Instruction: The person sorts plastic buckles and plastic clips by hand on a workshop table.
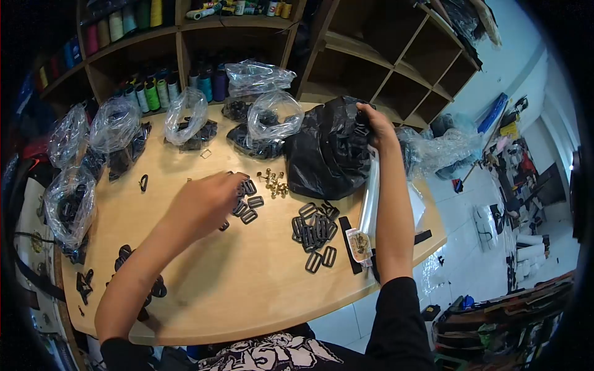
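My left hand [207,201] is over a small pile of black plastic strap slides [250,201] at the middle of the table. Its fingers are curled together and slightly blurred; what lies in them is hidden. With my right hand [378,127] I grip the upper edge of a large black plastic bag [328,151], thumb on top. The bag bulges and rests on the table. Small brass-coloured metal pieces [273,182] lie between the bag and the pile. Larger black strap slides [315,229] form another heap in front of the bag.
Clear plastic bags [185,117] of black parts line the table's back and left. Black buckles [158,287] lie beneath my left forearm. A small packet [359,246] and black strips [349,244] are near the right edge. Shelves with thread spools [151,93] stand behind.
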The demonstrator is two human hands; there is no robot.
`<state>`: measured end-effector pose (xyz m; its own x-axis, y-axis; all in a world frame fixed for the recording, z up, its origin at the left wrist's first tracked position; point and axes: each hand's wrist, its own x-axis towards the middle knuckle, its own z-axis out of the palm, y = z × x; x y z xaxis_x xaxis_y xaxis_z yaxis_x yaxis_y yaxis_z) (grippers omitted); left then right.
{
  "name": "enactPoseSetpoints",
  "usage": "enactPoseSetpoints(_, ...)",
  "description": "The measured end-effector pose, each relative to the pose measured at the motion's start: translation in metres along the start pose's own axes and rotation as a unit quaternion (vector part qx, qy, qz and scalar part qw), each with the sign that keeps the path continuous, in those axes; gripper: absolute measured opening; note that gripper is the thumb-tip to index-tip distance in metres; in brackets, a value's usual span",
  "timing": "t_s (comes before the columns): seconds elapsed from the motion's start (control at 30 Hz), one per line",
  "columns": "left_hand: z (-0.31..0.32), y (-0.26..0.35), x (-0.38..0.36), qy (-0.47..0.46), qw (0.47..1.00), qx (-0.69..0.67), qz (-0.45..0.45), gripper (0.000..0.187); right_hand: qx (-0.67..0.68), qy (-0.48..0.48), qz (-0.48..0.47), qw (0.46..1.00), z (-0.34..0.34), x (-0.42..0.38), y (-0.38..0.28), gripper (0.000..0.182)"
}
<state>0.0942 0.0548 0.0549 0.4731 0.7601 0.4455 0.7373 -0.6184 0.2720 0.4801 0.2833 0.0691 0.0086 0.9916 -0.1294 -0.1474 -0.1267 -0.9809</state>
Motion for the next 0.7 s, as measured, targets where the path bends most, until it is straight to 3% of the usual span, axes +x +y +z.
enactPoseSetpoints(0.07,0.029,0.023,0.055,0.027,0.997,-0.030,0.062,0.030,0.031,-0.010,0.005,0.999,0.010,-0.006,0.005,0.023)
enactPoseSetpoints(0.1,0.051,0.032,0.084,0.095,0.988,-0.065,0.100,0.034,0.048,0.018,0.007,0.999,0.012,-0.009,0.008,0.022)
enactPoseSetpoints(0.13,0.055,0.051,0.113,0.077,0.989,-0.102,0.076,0.035,0.065,0.045,0.008,0.997,0.015,-0.013,0.010,0.022)
enactPoseSetpoints(0.2,0.088,0.062,0.152,0.125,0.983,-0.099,0.091,0.034,0.076,0.066,0.007,0.995,0.014,-0.016,0.008,0.020)
enactPoseSetpoints(0.3,0.122,0.064,0.175,0.100,0.987,-0.033,0.123,0.029,0.149,0.066,-0.002,0.987,-0.008,-0.012,0.008,0.020)
enactPoseSetpoints(0.37,0.130,0.057,0.165,-0.058,0.986,0.088,0.130,0.026,0.182,0.052,0.011,0.982,-0.013,-0.019,-0.005,0.025)
enactPoseSetpoints(0.47,0.131,0.046,0.162,-0.088,0.993,0.033,0.077,0.023,0.187,0.029,0.027,0.982,0.004,-0.035,-0.018,0.031)
enactPoseSetpoints(0.5,0.136,0.040,0.158,-0.004,0.994,-0.030,0.105,0.024,0.170,-0.001,0.020,0.985,0.017,-0.048,-0.022,0.031)
enactPoseSetpoints(0.53,0.129,0.039,0.156,-0.004,0.995,-0.028,0.098,0.024,0.152,-0.032,0.012,0.988,0.030,-0.062,-0.027,0.031)
enactPoseSetpoints(0.6,0.098,0.043,0.145,0.171,0.971,-0.138,0.092,0.023,0.152,-0.060,0.032,0.986,0.057,-0.091,-0.034,0.028)
enactPoseSetpoints(0.7,0.034,0.031,0.100,0.236,0.952,-0.194,0.015,0.022,0.116,-0.181,0.076,0.974,0.095,-0.129,-0.014,0.024)
